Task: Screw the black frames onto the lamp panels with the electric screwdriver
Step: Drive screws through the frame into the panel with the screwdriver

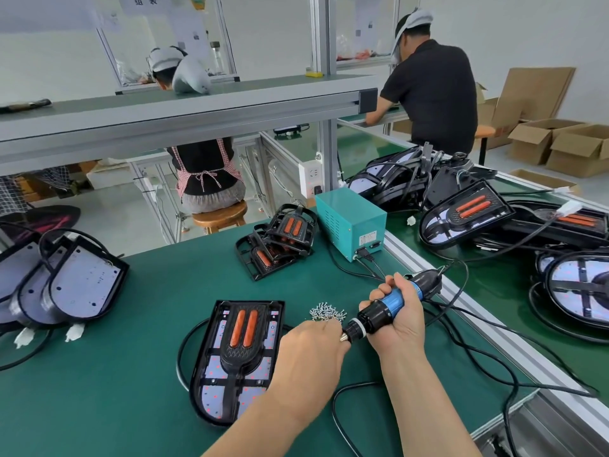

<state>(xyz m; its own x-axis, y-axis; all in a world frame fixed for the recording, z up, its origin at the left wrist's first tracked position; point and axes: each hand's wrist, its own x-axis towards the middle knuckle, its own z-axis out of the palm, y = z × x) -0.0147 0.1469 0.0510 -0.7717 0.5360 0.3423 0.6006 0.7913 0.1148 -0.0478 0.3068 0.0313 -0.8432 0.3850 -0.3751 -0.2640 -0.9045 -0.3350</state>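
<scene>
On the green surface (pixel 131 374), the bare panels (pixel 75 285) lie piled at the left. Before the person lies a lamp panel (pixel 214 394) with a black frame (pixel 242 347) on it, long axis near to far, rounded end nearest. The left hand (pixel 309 354) curls at the screwdriver's tip beside the loose screws (pixel 326 313); whether it pinches anything cannot be told. The right hand (pixel 398 311) grips the electric screwdriver (pixel 379 313), which slants with its bit pointing down-left. Far right, open cardboard boxes (pixel 560 143) stand on the floor, their contents hidden.
</scene>
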